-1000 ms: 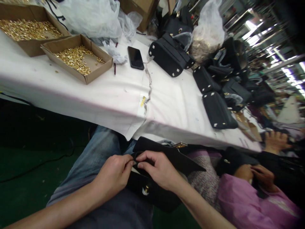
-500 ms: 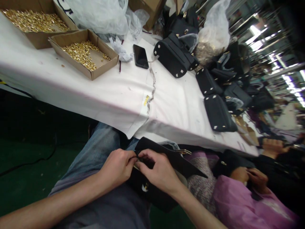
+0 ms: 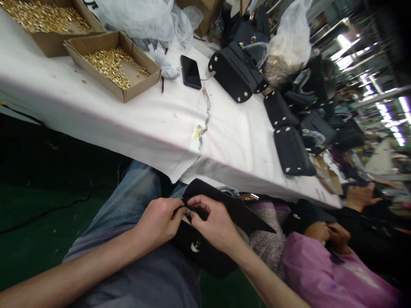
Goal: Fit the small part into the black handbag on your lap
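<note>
On my lap lies a black handbag (image 3: 215,256), its flap (image 3: 231,205) lifted toward the table and a gold clasp showing on its front. My left hand (image 3: 163,218) pinches at the bag's opening edge, with the fingers closed. Right beside it, my right hand (image 3: 212,218) reaches over the opening, thumb and fingertips pressed together close to the left fingertips. Something small and dark sits between the two hands, but the fingers cover most of it. A gold buckle (image 3: 252,196) shows near the raised flap.
Across the white-covered table (image 3: 154,124) stand cardboard boxes of gold fittings (image 3: 112,64), a phone (image 3: 190,72), plastic bags (image 3: 138,21) and several black handbags (image 3: 231,70). At the right, a person in a pink sleeve (image 3: 317,265) works close by; another person's hand (image 3: 359,196) is beyond.
Both hands stay at the bag's opening, with the fingertips shifted slightly. The view has tilted a little, and the bag and flap appear slightly higher.
</note>
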`<state>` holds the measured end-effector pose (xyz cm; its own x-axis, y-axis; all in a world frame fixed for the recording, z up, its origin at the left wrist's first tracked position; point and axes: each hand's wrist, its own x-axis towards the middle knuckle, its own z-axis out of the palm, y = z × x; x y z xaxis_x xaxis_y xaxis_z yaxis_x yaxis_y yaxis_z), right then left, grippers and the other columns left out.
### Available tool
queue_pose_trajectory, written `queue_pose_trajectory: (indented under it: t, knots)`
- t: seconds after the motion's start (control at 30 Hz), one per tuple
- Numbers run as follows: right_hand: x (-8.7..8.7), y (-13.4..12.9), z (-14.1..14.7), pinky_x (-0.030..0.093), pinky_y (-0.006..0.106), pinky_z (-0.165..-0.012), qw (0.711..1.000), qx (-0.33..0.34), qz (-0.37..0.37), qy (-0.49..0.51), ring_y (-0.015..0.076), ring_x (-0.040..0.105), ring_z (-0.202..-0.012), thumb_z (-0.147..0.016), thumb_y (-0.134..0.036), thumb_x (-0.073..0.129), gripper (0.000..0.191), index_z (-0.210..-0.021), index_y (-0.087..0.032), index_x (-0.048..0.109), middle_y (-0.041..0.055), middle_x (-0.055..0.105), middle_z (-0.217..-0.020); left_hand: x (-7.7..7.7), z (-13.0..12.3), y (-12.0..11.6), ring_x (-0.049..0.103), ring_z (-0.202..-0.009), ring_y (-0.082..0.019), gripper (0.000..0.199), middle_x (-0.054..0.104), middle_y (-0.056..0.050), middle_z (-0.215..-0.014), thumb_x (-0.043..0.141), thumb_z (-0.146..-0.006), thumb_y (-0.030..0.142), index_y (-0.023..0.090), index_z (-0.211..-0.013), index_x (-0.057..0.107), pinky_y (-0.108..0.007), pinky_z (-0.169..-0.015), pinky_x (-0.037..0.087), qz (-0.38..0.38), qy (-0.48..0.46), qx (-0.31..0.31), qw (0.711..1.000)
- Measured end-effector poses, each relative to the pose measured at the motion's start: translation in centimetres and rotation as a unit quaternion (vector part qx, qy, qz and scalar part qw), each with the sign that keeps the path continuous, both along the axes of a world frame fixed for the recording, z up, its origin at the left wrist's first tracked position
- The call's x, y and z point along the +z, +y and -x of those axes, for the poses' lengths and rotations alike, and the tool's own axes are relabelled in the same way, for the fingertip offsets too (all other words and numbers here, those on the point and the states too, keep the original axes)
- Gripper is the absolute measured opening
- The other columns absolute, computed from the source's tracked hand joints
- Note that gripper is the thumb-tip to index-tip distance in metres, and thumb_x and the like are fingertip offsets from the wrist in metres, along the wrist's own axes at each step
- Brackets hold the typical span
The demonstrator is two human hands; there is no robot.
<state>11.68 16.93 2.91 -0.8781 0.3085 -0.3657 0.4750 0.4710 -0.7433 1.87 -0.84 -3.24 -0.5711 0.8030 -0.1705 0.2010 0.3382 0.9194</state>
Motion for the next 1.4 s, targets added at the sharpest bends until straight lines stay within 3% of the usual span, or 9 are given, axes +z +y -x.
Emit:
queue_pose_trajectory:
  t: [0.23,0.4,0.63,0.87,1.0,1.4]
  knots:
    - [0.5,-0.3,0.1,0.061,0.033,-0.097,1.000,-0.022,0.008,0.001,0.0196,0.078,-0.103,-0.091,-0.014,0.070,0.025,-0.110,-0.026,0.080,-0.0008,0.082,-0.108,1.5,1.2,-0.4,0.062,-0.073,-0.015,0.022,0.067,0.005,-0.079,0.062,-0.108,0.037,0.028,-0.092,0.074,-0.034,-0.070,0.036,-0.002,-0.043,-0.017,0.999]
    - [0.8,-0.3,0.1,0.063,0.032,-0.095,0.998,-0.041,0.037,0.003,0.0192,0.079,-0.101,-0.089,-0.014,0.072,0.026,-0.112,-0.024,0.080,-0.0004,0.082,-0.107,2.4,0.9,-0.7,0.068,-0.081,-0.016,0.020,0.071,0.004,-0.085,0.061,-0.107,0.037,0.029,-0.096,0.076,-0.034,-0.075,0.040,-0.002,-0.029,-0.019,0.999]
    - [0.8,-0.3,0.5,0.062,0.031,-0.096,0.999,-0.024,0.030,-0.007,0.0187,0.079,-0.103,-0.090,-0.015,0.073,0.025,-0.111,-0.026,0.081,-0.0020,0.083,-0.108,1.2,0.4,0.0,0.065,-0.074,-0.016,0.024,0.071,0.003,-0.082,0.056,-0.108,0.031,0.028,-0.092,0.075,-0.033,-0.071,0.037,0.025,-0.013,0.016,0.999]
    - [-0.2,0.3,0.7,0.062,0.035,-0.094,0.999,-0.038,0.017,-0.032,0.0234,0.080,-0.102,-0.092,-0.025,0.076,0.021,-0.111,-0.024,0.084,0.0018,0.084,-0.110,0.2,0.5,0.5,0.067,-0.080,-0.014,0.020,0.072,0.005,-0.088,0.058,-0.108,0.028,0.030,-0.099,0.075,-0.032,-0.074,0.038,0.012,0.009,0.028,1.000]
    - [-0.2,0.1,0.9,0.062,0.034,-0.091,0.999,-0.041,0.015,-0.016,0.0218,0.079,-0.099,-0.089,-0.021,0.076,0.021,-0.110,-0.024,0.082,0.0014,0.083,-0.106,-0.1,0.3,0.3,0.064,-0.075,-0.013,0.019,0.070,0.006,-0.085,0.058,-0.109,0.029,0.030,-0.098,0.074,-0.033,-0.071,0.038,0.004,0.016,0.035,0.999]
    - [0.0,-0.3,1.1,0.061,0.032,-0.095,0.995,-0.072,0.056,0.044,0.0195,0.078,-0.100,-0.086,-0.014,0.076,0.024,-0.109,-0.020,0.078,0.0033,0.082,-0.106,0.6,-0.5,0.3,0.070,-0.084,-0.018,0.020,0.072,0.003,-0.093,0.052,-0.109,0.031,0.027,-0.103,0.071,-0.038,-0.076,0.038,0.034,0.082,0.053,0.995]
